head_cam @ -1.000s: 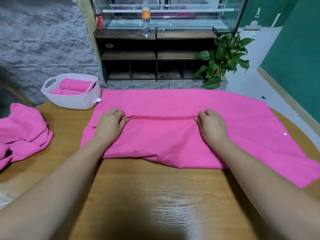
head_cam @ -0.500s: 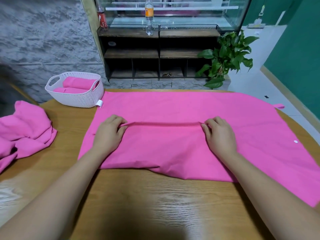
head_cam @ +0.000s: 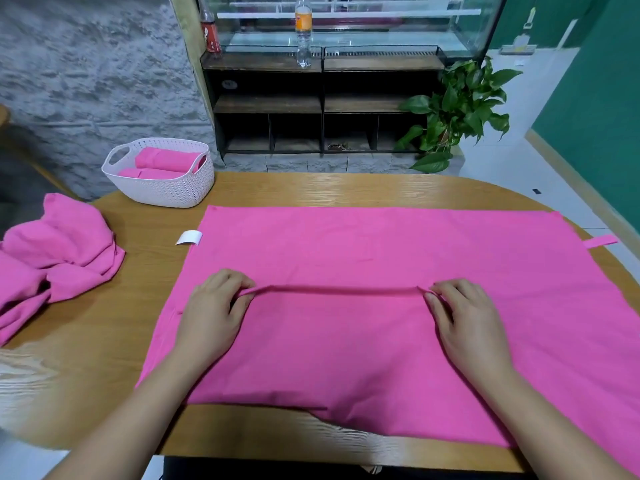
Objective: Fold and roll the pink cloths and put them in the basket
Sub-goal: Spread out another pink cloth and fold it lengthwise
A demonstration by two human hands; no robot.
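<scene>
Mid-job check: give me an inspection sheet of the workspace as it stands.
Surface: wooden table, mostly under the cloth.
Job's things: cloth spread flat, near part folded over; basket far left with two rolls; crumpled pile at left.
Clutter: white tag by the cloth's left edge.
Grips: left hand and right hand each pinch the folded-over edge.
Cables: nothing seen.
Surroundings: shelf, bottles, plant behind.

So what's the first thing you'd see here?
The big pink cloth spread over the table, with the left hand and right hand pinching a fold across its middle. Then the white basket at the table's far left, holding rolled cloths, and a crumpled pink pile at the left edge.
</scene>
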